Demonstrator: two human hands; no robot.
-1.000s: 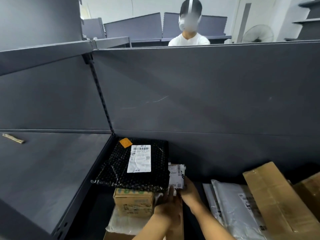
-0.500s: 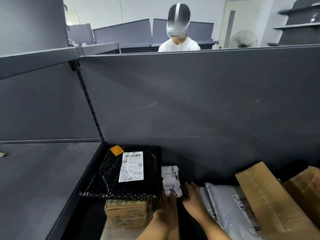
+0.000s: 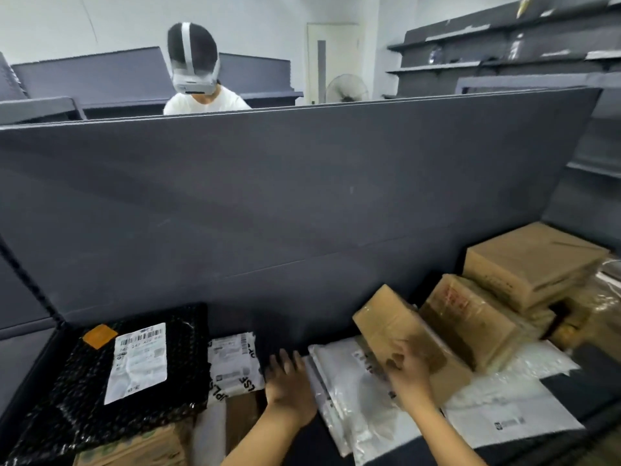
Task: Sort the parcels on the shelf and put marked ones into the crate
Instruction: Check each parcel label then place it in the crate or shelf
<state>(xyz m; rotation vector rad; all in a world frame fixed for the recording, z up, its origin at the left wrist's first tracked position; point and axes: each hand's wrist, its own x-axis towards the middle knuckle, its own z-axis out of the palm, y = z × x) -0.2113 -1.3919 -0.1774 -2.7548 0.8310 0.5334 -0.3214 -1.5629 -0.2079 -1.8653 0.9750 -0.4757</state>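
Head view, right hand: the right hand holds the near lower end of a tilted box, fingers curled onto its face; blur hides how firm the hold is.
Left hand: the left hand lies flat with straight fingers and holds nothing, just beside a small white mailer.
Box to grip: the box rises away from the palm, so most of its bulk sits beyond the fingers. Its low edge rests on slick white bags, and a second box leans close on its right.
Risk: with one hand at one end, the box could pivot out of the grip, skid on the plastic, or knock its neighbour.
Marked parcel: a black parcel carrying an orange sticker lies at the far left, well apart from the right hand and past the mailer from the left hand.
Mark on the held box: none can be seen from here.
Crate: not in view.
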